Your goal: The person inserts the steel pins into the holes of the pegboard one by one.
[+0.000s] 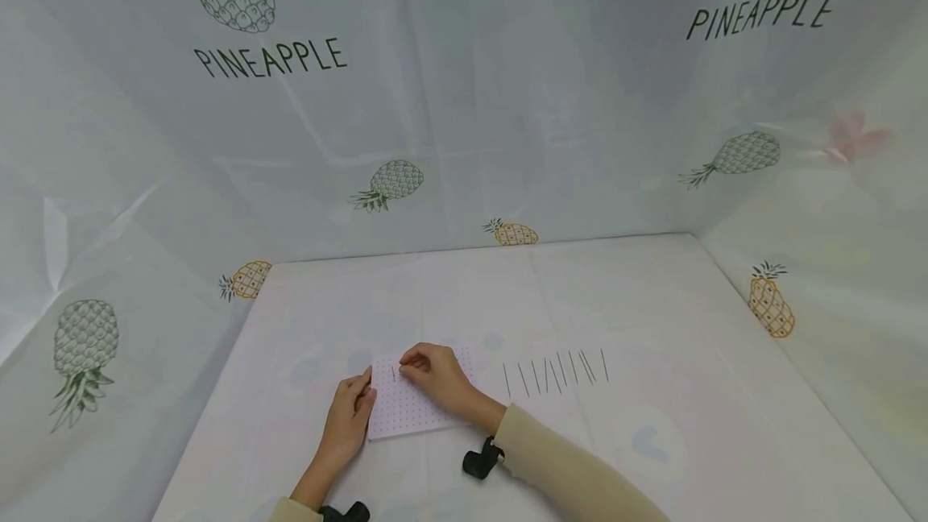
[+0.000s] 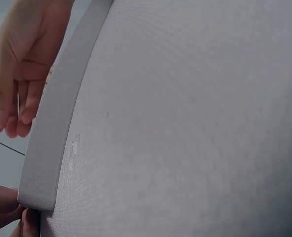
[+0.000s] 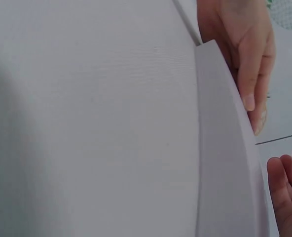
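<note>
A white board (image 1: 409,417) with a grid of small dots or holes lies on the table. My left hand (image 1: 346,421) holds its left edge; in the left wrist view the fingers (image 2: 3,200) close about the board's corner. Over the board's upper part is my right hand (image 1: 438,377), thumb and fingertips drawn together. It seems to pinch a thin stick, barely visible at the fingertips. Just left of those fingertips, a thin dark stick (image 1: 394,374) shows at the board. From the side, the right wrist view shows my right hand's curled fingers (image 3: 279,173).
Several thin dark sticks (image 1: 547,375) lie in a loose row on the white table (image 1: 616,288), right of the board. A pineapple-printed sheet (image 1: 471,103) hangs behind the table and at both sides. Black wrist devices (image 1: 480,461) sit below the hands.
</note>
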`<act>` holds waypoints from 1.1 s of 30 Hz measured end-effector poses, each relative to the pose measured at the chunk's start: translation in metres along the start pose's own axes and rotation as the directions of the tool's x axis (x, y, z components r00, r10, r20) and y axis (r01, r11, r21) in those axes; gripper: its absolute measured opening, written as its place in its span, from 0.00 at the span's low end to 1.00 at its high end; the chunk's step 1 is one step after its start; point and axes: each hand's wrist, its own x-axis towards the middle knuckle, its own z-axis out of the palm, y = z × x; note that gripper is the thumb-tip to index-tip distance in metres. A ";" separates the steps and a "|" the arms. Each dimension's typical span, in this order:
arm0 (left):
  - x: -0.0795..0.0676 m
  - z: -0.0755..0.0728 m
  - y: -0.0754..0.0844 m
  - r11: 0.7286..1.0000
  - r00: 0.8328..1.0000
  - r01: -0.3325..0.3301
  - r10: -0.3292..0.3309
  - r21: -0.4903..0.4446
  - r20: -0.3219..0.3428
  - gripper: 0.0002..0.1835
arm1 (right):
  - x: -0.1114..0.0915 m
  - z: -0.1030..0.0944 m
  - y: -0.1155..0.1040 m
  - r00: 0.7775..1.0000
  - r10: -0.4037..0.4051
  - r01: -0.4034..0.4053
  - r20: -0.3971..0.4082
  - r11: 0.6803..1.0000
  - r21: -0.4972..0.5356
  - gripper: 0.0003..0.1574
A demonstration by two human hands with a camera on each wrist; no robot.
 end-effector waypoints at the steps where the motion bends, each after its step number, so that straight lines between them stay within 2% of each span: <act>1: 0.000 0.000 0.000 1.000 1.000 0.003 -0.003 0.000 0.002 0.23 | 0.000 -0.002 -0.001 1.000 0.008 -0.008 -0.006 1.000 0.019 0.06; 7: -0.001 0.000 0.002 0.999 0.999 0.033 -0.033 0.012 0.025 0.24 | 0.001 -0.016 -0.003 0.997 0.064 -0.057 -0.048 0.991 0.123 0.07; 15: -0.001 0.000 0.003 0.998 0.997 0.065 -0.066 0.008 0.044 0.24 | -0.002 -0.042 -0.010 0.993 0.088 -0.070 -0.074 0.973 0.220 0.09; 26: -0.001 0.000 0.000 0.999 0.997 0.049 -0.050 0.022 0.051 0.24 | -0.016 -0.091 -0.003 0.972 0.114 -0.073 -0.205 0.978 0.196 0.12; 33: 0.001 0.000 -0.003 0.999 0.998 0.040 -0.040 0.002 0.042 0.24 | -0.034 -0.126 0.003 0.935 0.165 -0.115 -0.315 0.978 0.172 0.10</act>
